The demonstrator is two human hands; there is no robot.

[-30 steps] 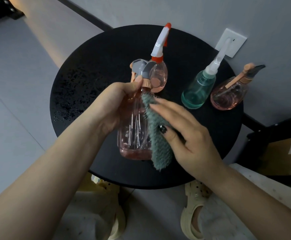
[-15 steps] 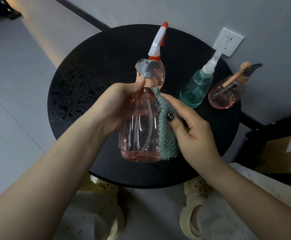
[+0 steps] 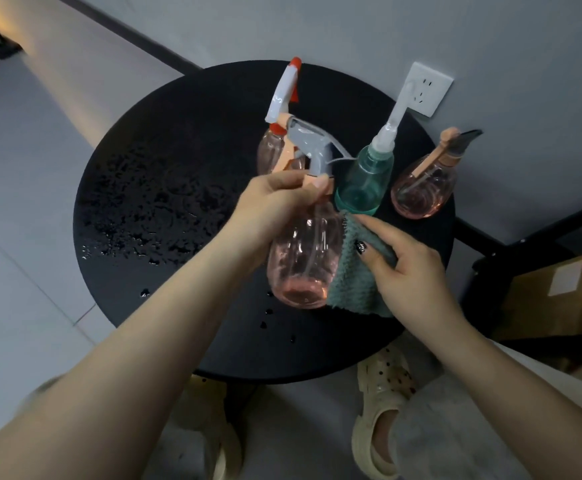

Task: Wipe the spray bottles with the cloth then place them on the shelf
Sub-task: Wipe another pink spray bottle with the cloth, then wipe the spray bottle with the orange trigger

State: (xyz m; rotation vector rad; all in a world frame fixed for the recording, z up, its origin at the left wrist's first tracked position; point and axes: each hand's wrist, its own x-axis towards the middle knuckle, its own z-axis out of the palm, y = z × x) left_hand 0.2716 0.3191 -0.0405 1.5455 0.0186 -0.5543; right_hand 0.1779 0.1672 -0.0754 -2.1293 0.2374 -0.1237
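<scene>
Currently the left hand [image 3: 275,199] grips the pink bottle [image 3: 303,258] by its neck; the right hand [image 3: 410,271] pinches the green cloth [image 3: 351,285] against its 3 o'clock side. Best to turn the bottle while wiping downward.

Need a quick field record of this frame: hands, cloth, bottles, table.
left hand: grips neck of pink bottle, held above table
right hand: presses green cloth against that bottle's side
bottles standing on table: three; red-nozzle bottle, teal bottle, pink round bottle
table: black, round, water droplets on left part
shelf: dark frame at right edge, only partly in view
</scene>
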